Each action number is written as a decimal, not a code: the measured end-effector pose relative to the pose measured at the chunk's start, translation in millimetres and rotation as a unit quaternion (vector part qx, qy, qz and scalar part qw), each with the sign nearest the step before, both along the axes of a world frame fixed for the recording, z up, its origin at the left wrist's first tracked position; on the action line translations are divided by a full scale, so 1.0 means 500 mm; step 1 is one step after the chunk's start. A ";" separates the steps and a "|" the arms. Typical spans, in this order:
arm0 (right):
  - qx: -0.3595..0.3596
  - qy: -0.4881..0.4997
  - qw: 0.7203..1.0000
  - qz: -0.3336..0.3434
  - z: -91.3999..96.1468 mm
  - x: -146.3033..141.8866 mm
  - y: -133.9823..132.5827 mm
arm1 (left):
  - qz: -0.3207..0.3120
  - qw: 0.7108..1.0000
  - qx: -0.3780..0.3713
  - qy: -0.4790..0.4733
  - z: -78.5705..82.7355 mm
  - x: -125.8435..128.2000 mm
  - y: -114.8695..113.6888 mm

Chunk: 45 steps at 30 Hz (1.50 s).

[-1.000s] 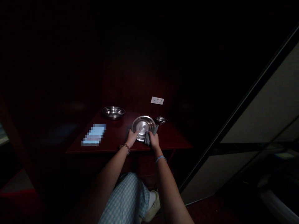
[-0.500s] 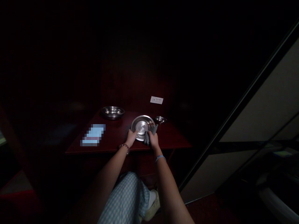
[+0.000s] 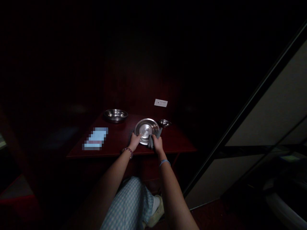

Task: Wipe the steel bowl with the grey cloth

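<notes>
A shiny round steel plate [image 3: 145, 128] with a raised rim is tilted towards me above the front part of the dark red table [image 3: 120, 137]. My left hand [image 3: 135, 142] grips its lower left edge, thumb on the inner face and the other fingers hidden behind. At the lower right edge my right hand [image 3: 157, 144] is closed around a grey cloth [image 3: 151, 142], which lies against the plate's rim. Behind the plate, to the right, a small steel bowl [image 3: 165, 123] rests on the table. Some larger steel bowls [image 3: 115, 116], seemingly stacked, stand at the back left.
A blurred-out light blue rectangle [image 3: 96, 139] lies on the table's left side. On the back wall is a white socket panel [image 3: 161, 103]. A pale panel with a dark frame [image 3: 259, 105] slants along the right. My knee is below the table's front edge.
</notes>
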State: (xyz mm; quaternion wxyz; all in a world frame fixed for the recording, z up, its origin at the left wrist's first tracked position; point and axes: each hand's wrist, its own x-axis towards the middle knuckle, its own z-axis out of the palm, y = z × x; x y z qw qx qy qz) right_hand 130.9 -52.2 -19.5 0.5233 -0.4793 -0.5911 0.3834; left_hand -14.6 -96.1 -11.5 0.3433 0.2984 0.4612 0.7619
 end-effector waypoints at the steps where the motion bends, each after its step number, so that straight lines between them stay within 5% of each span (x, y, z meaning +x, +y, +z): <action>1: 0.001 -0.001 1.000 0.001 -0.001 0.000 0.001 | -0.001 1.000 -0.007 0.001 0.000 0.000 0.000; 10: -0.001 -0.004 1.000 0.003 -0.002 0.001 0.002 | 0.020 0.997 -0.074 -0.005 0.004 0.003 -0.001; 34: -0.010 0.022 1.000 0.007 -0.007 -0.001 0.006 | -0.041 0.999 0.002 -0.009 0.008 0.005 -0.009; 45: -0.001 0.016 1.000 0.007 -0.006 0.000 0.006 | 0.003 0.999 -0.037 0.023 0.008 -0.001 -0.007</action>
